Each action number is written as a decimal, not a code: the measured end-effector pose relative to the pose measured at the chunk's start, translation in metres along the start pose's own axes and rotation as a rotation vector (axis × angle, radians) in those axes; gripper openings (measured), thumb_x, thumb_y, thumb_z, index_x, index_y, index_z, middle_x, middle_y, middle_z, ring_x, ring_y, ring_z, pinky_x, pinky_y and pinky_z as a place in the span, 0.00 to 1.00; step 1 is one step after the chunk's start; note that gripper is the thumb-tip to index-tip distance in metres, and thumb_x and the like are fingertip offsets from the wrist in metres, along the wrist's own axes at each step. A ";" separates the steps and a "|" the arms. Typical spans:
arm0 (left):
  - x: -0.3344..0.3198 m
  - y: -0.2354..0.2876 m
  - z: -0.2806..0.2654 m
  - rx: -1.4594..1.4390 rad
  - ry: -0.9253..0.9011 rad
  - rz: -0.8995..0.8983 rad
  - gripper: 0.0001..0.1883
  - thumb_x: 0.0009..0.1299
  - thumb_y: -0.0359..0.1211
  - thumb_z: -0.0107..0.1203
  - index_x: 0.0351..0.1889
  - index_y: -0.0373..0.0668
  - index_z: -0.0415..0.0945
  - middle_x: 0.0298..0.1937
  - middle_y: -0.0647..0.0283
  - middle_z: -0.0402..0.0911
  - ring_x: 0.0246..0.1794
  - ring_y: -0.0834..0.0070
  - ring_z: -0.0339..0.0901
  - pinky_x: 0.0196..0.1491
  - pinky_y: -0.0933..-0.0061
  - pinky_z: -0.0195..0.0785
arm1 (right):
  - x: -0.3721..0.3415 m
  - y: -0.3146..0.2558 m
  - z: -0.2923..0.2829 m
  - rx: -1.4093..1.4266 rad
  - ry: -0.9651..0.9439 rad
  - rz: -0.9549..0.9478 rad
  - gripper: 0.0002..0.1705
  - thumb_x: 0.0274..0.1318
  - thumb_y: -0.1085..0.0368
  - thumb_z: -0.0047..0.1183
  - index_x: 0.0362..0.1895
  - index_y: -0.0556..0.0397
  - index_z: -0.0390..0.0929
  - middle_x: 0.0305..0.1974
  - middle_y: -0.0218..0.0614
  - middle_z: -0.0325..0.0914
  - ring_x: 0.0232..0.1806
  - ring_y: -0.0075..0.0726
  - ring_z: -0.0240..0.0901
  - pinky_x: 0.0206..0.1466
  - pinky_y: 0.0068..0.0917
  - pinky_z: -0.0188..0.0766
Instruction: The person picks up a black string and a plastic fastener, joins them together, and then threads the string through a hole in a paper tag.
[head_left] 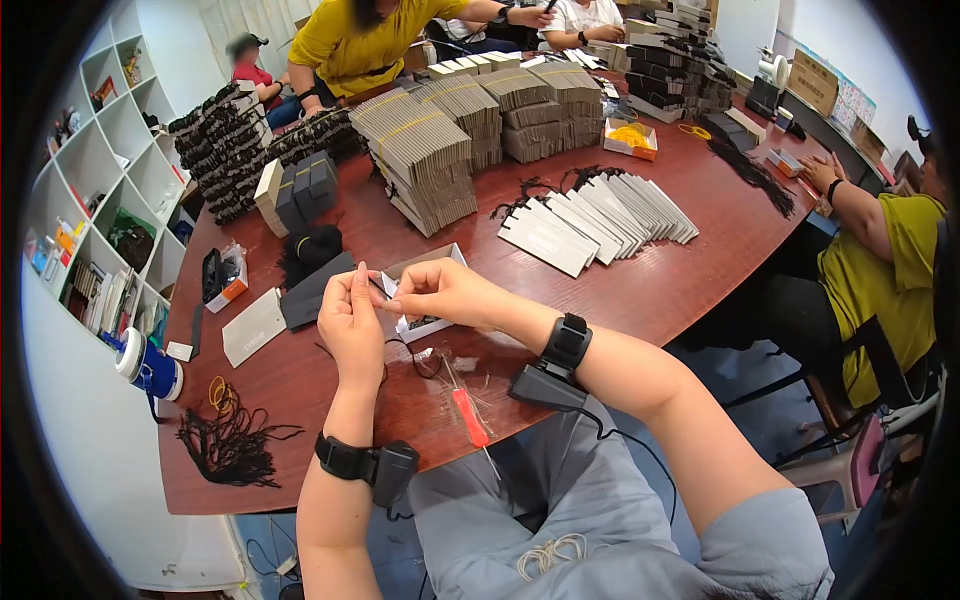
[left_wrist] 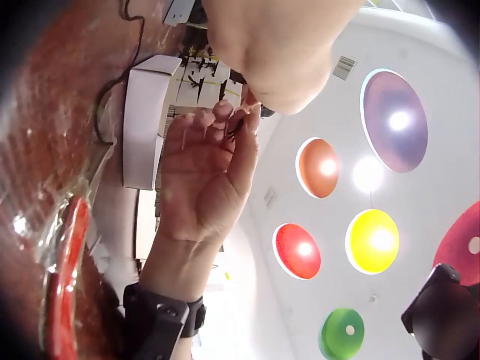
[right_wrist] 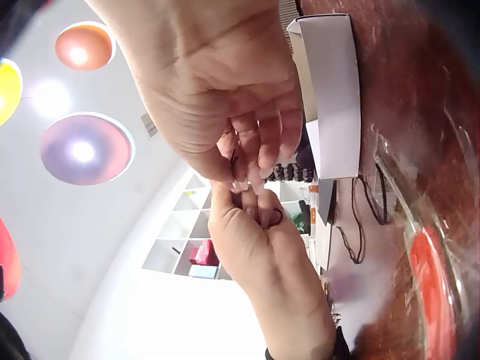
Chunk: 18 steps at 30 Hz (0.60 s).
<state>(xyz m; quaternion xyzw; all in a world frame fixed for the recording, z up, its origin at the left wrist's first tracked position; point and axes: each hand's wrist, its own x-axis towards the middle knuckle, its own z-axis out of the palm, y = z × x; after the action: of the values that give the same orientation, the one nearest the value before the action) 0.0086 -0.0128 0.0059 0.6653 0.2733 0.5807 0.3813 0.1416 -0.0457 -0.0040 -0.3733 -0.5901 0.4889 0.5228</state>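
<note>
Fingertips of my left hand (head_left: 355, 325) and right hand (head_left: 445, 290) meet above an open white box (head_left: 452, 254), pinching a thin black cord (head_left: 379, 289). Small dark bits lie in the box. In the left wrist view the left hand (left_wrist: 274, 52) is close at the top, facing the right hand (left_wrist: 199, 187); the right wrist view shows the right hand (right_wrist: 217, 90) above the left hand (right_wrist: 262, 247). Fingers partly hide the cord. A length of cord (head_left: 428, 368) curves beside the left wrist, near a red-handled tool (head_left: 468, 415).
Grey cards (head_left: 575, 225) are fanned out behind the hands, with tall card stacks (head_left: 415, 150) beyond. Black tassels (head_left: 235, 445), a blue-and-white jug (head_left: 150, 365) and a grey card (head_left: 254, 325) stand or lie at left. Other people are around the table.
</note>
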 end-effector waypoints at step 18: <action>0.013 -0.006 -0.008 -0.166 -0.134 -0.395 0.10 0.62 0.35 0.49 0.22 0.42 0.69 0.14 0.76 0.62 0.13 0.93 0.52 0.16 0.89 0.41 | -0.002 -0.012 -0.015 0.348 0.137 0.031 0.12 0.49 0.64 0.49 0.39 0.56 0.71 0.20 0.26 0.70 0.19 0.14 0.64 0.24 0.10 0.64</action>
<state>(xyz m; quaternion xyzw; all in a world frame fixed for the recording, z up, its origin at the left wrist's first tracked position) 0.0032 0.0027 0.0083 0.6024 0.3238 0.4698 0.5582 0.1576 -0.0472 0.0067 -0.3189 -0.4538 0.5650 0.6108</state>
